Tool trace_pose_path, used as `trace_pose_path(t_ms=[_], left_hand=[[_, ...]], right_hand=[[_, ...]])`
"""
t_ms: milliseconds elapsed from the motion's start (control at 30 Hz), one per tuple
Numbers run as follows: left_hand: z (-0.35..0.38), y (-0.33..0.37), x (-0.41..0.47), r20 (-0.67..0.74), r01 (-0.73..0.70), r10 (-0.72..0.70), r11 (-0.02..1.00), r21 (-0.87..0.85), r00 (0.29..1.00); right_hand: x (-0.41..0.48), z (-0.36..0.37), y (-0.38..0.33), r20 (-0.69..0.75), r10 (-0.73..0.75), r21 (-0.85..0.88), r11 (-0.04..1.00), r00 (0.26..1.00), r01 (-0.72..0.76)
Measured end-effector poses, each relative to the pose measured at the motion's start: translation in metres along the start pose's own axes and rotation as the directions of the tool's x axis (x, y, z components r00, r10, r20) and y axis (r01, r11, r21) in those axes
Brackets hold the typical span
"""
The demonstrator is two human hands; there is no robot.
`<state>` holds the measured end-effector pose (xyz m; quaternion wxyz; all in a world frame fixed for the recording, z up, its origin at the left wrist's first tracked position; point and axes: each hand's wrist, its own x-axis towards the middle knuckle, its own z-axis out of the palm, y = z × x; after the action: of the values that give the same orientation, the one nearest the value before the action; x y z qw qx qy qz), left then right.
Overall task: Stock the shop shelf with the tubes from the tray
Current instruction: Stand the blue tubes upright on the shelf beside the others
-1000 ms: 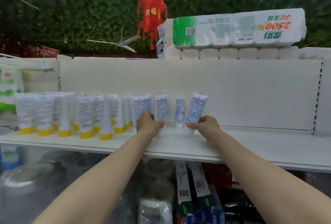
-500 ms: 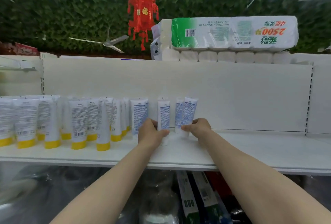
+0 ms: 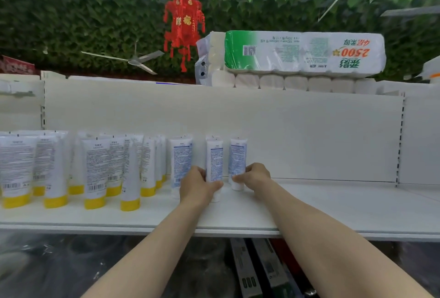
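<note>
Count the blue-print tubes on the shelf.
4 tubes: leftmost tube beside the left hand; gripped tube in it; rear tube behind that; right tube in the right hand. More may hide behind.

Your bare left forearm (image 3: 154, 238) and bare right forearm (image 3: 309, 226) reach forward from the lower edge and converge toward the centre. Your left hand (image 3: 198, 185), its back toward you, curls round the lower part of an upright white plastic tube with blue print (image 3: 214, 162), thumb across its front. Your right hand (image 3: 256, 176), near the left but apart from it, pinches the base of a neighbouring white blue-printed tube (image 3: 237, 159) with its fingertips (image 3: 237, 178).
</note>
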<state>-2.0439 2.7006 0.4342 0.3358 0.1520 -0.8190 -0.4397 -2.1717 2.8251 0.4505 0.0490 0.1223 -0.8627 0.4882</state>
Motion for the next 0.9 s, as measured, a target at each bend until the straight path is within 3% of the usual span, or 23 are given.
trace_pose_path(t_ms=[900], left_hand=[[0.0026, -0.0022, 0.0025, -0.001, 0.027, -0.027, 1.0, 0.013, 1.0]], right_hand=[[0.0016, 0.0041, 0.0076, 0.006, -0.049, -0.006, 0.999, 0.999, 0.049]])
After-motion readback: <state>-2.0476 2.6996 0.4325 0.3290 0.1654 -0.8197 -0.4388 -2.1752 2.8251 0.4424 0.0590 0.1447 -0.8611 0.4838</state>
